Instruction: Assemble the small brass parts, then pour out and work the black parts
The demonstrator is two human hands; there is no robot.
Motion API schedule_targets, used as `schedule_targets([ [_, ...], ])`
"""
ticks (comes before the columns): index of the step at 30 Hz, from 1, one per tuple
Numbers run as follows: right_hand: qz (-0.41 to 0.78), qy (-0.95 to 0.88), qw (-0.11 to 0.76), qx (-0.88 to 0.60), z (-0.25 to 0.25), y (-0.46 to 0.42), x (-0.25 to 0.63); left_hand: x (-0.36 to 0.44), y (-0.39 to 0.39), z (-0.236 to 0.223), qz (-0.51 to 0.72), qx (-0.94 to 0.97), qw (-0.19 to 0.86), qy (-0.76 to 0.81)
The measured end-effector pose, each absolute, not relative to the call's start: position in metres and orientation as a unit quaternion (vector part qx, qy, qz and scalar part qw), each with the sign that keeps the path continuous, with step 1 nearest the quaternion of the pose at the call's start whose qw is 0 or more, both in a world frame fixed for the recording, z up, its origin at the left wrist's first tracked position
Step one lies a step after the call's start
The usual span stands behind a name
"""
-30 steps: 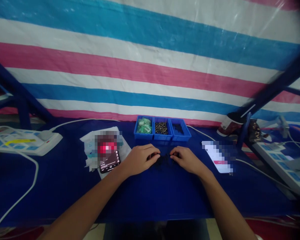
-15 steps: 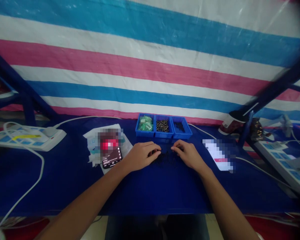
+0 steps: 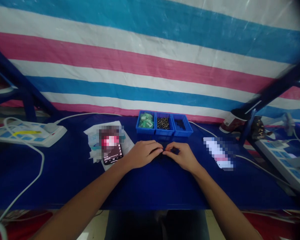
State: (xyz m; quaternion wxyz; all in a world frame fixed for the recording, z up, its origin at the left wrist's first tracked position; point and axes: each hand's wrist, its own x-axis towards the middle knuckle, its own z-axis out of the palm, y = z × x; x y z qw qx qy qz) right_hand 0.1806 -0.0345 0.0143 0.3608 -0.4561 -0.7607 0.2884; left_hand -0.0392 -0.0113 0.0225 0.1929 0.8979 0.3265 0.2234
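My left hand (image 3: 142, 154) and my right hand (image 3: 181, 156) meet at the middle of the blue-covered table (image 3: 152, 186). Their fingertips pinch a small tangle of black material (image 3: 162, 156), which is mostly hidden under my fingers. Just beyond my hands stands a blue three-compartment parts tray (image 3: 163, 123). It holds green packets on the left, dark metal fasteners in the middle and small black pieces on the right. Neither hand touches the tray.
A phone (image 3: 113, 154) lies on papers (image 3: 92, 140) left of my hands, and a blurred phone (image 3: 218, 153) lies to the right. White power strips (image 3: 27, 134) sit at both ends with cables. A cup (image 3: 232, 121) and a dark blue frame post stand at right.
My hands have moved closer together, and their fingertips now meet over the black material. The view has tilted slightly, so the table sits lower in the picture.
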Motion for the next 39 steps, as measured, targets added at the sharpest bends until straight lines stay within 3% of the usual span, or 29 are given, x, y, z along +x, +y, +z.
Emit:
schedule_targets([
  [16, 0.288, -0.739, 0.404, -0.455, 0.01, -0.037, 0.169, -0.041, -0.01, 0.025, 0.24, 0.88, 0.241, 0.331],
  [26, 0.356, -0.735, 0.355, -0.454, 0.021, -0.039, 0.167, -0.041, -0.009, 0.024, 0.279, 0.866, 0.249, 0.332],
  [39, 0.445, -0.647, 0.405, -0.467, 0.018, -0.027, 0.181, -0.043, -0.011, 0.025, 0.284, 0.854, 0.285, 0.33],
])
